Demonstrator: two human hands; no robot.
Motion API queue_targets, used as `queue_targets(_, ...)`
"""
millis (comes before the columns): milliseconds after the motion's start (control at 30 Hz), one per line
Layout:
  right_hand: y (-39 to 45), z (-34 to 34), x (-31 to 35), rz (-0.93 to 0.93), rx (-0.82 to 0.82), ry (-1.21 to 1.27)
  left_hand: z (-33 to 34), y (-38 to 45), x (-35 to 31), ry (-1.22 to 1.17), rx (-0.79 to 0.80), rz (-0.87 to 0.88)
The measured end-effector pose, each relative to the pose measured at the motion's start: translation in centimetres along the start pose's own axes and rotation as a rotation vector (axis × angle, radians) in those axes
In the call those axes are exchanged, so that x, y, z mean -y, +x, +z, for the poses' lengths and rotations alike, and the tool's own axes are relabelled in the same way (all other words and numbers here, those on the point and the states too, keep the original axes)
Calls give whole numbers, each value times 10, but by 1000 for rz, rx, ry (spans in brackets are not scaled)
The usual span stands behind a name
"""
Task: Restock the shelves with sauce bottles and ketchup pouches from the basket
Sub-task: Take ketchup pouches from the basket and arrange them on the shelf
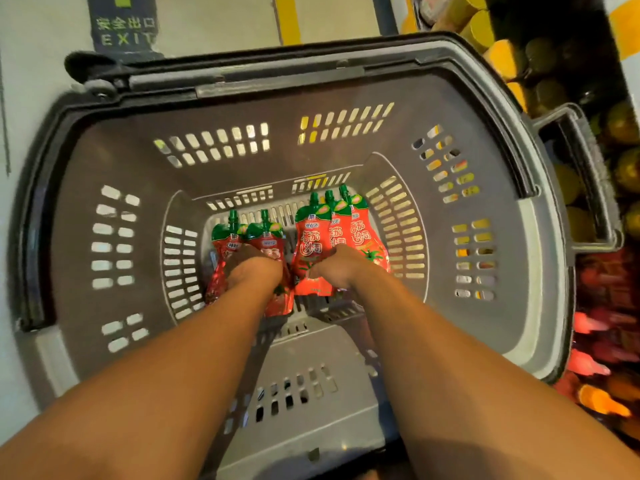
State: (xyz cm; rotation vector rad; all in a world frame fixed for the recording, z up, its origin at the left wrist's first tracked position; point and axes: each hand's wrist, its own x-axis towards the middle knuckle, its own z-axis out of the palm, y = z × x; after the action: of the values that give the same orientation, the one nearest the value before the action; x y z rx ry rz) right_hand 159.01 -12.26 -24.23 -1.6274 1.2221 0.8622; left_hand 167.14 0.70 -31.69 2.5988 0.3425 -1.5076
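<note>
Basket [114,188] walls are rising high on all sides, leaving open room only straight up through the wide rim. Both hands are reaching down to the bottom. Left hand [254,270] is gripping two pouches [242,242], fingers curled over them. Right hand [334,268] is gripping three pouches [313,237] fanned side by side, spouts pointing away. Five pouches in all, lying on the slotted floor, the two groups just beside each other. Shelves [588,306] with red packs and yellow-capped jars are standing right of the basket, touching its side handle [585,178]. Exit sign [121,26] is lying on the floor beyond.
</note>
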Motion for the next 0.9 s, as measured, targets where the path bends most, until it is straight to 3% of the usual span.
queue_targets(200, 14, 7, 0, 43, -26, 181, 20, 3, 3, -9, -220, 105)
queue_targets(433, 22, 12, 1, -52, 84, -2, 29, 1, 0, -25, -162, 171)
queue_targets(567, 23, 16, 3, -25, 91, 22, 30, 1, 1, 6, -158, 191)
queue_targets(700, 18, 12, -1, -12, -34, 49, 28, 2, 2, -2, -118, 172)
queue_targets(833, 14, 6, -1, -45, -383, -31, 27, 1, 9, -69, -129, 195)
queue_targets(900, 7, -2, 2, -68, -473, -83, 23, -3, 11, -94, -150, 232)
